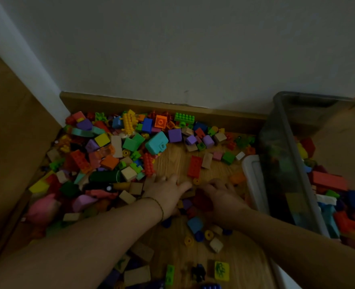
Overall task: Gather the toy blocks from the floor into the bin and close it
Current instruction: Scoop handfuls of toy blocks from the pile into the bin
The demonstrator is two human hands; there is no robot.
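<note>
Many coloured toy blocks [130, 147] lie heaped on the wooden floor along the skirting board. My left hand [168, 192] lies low over the floor at the centre, fingers stretched out and touching blocks. Close beside it, my right hand [222, 197] is bent over a dark red block [201, 202] that sits between the two hands; the dim, blurred view hides whether it grips it. The clear grey bin [287, 163] stands at the right with several blocks inside. A red brick [195, 166] lies just beyond my fingers.
A white lid [252, 176] lies on the floor against the bin's left side. The wall and wooden skirting [214, 115] close off the far side. More blocks are scattered near me, among them a yellow tile [222, 271]. A pink soft toy [43, 211] lies at the left.
</note>
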